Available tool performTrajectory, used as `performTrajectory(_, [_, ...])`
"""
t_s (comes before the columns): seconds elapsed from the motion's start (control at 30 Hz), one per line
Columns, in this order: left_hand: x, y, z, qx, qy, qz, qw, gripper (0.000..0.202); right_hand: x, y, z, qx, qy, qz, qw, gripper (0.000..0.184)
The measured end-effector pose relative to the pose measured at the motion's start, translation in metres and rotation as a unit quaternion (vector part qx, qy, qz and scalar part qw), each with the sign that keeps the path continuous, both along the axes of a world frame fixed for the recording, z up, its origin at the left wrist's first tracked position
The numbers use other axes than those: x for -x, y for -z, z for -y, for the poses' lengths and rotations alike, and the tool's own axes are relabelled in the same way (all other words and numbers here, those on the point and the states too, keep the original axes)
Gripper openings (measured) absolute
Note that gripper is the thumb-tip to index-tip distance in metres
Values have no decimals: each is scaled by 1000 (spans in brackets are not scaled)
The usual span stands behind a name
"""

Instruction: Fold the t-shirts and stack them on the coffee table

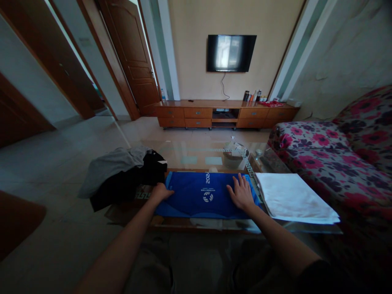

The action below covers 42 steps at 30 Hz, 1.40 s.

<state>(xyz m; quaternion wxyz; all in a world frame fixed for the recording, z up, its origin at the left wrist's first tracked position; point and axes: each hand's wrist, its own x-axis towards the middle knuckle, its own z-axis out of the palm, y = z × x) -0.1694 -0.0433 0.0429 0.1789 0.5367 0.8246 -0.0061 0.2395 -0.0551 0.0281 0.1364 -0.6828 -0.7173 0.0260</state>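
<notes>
Resting on folded blue cloth, right hand, fingers spread, left hand at one end, grip hard to tell

The head camera looks forward and down from behind the left hand and right hand, across the nearby tabletop toward a distant television.

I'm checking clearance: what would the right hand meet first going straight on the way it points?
Past the blue garment beneath it, the right hand would probably meet the round container first; depth is unclear, and the container may sit below the glass tabletop.
</notes>
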Motion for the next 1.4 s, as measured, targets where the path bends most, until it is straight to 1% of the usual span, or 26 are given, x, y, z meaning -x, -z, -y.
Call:
performTrajectory(0.17, [-1,-5,-13,-3,6,23,1000,27,40,-20,-6,5,-39,-52,998,64])
performTrajectory(0.23, [-5,-7,-14,-23,12,22,999,22,59,-25,-9,22,-76,-123,989,56])
performTrajectory(0.27, [-8,-8,-14,-33,15,22,999,21,69,-26,-11,43,-94,-183,978,52])
performTrajectory(0.3, [-12,-10,-13,-42,18,21,999,21,79,-26,-13,75,-108,-254,958,47])
performTrajectory(0.37, [-24,-16,-10,-65,28,10,997,20,100,-24,-18,157,-111,-396,898,37])
performTrajectory(0.43, [-43,-26,-4,-100,50,-8,994,19,121,-21,-22,215,-103,-465,853,30])
performTrajectory(0.47, [-54,-31,-1,-122,66,-16,990,18,130,-20,-24,235,-99,-484,837,29])
performTrajectory(0.53, [-78,-42,7,-162,102,-9,981,16,143,-19,-26,263,-97,-514,811,36])
performTrajectory(0.57, [-90,-47,11,-176,123,6,977,14,148,-20,-27,279,-97,-535,792,42])
performTrajectory(0.6, [-101,-51,15,-187,148,35,971,13,150,-20,-27,303,-96,-563,763,47])
performTrajectory(0.63, [-112,-54,19,-197,175,77,962,14,151,-21,-28,333,-94,-599,722,51])
performTrajectory(0.7, [-129,-58,26,-226,225,170,932,22,148,-22,-29,394,-75,-679,615,51])
performTrajectory(0.73, [-136,-59,31,-232,232,217,919,28,146,-22,-30,410,-56,-713,565,46])
performTrajectory(0.77, [-142,-59,35,-232,229,259,909,31,143,-22,-32,414,-35,-738,532,38])
performTrajectory(0.8, [-147,-58,40,-224,217,298,902,32,141,-22,-33,407,-17,-751,520,30])
performTrajectory(0.87, [-157,-56,52,-171,190,377,890,25,136,-23,-35,383,11,-760,526,17])
performTrajectory(0.9, [-162,-53,59,-120,184,423,879,22,134,-24,-36,371,17,-762,530,12])
performTrajectory(0.93, [-166,-51,66,-50,183,472,861,20,132,-26,-37,361,20,-766,531,9])
performTrajectory(0.97, [-171,-48,72,32,181,523,832,21,130,-29,-38,349,21,-773,530,7])
performTrajectory(1.03, [-179,-41,82,177,154,617,751,25,127,-36,-39,326,21,-786,524,11])
performTrajectory(1.07, [-181,-37,85,218,124,658,710,28,125,-40,-39,318,19,-792,521,13])
performTrajectory(1.1, [-183,-33,86,234,85,696,674,31,123,-44,-40,312,17,-797,517,15])
performTrajectory(1.17, [-185,-25,84,207,-6,756,620,35,119,-53,-42,311,17,-808,501,18])
performTrajectory(1.27, [-183,-15,71,126,-122,796,579,36,111,-63,-46,317,22,-822,471,19])
performTrajectory(1.33, [-179,-13,61,60,-167,810,559,39,106,-67,-49,320,25,-826,463,18])
performTrajectory(1.4, [-172,-14,50,-9,-182,829,529,48,102,-67,-52,312,24,-831,460,19])
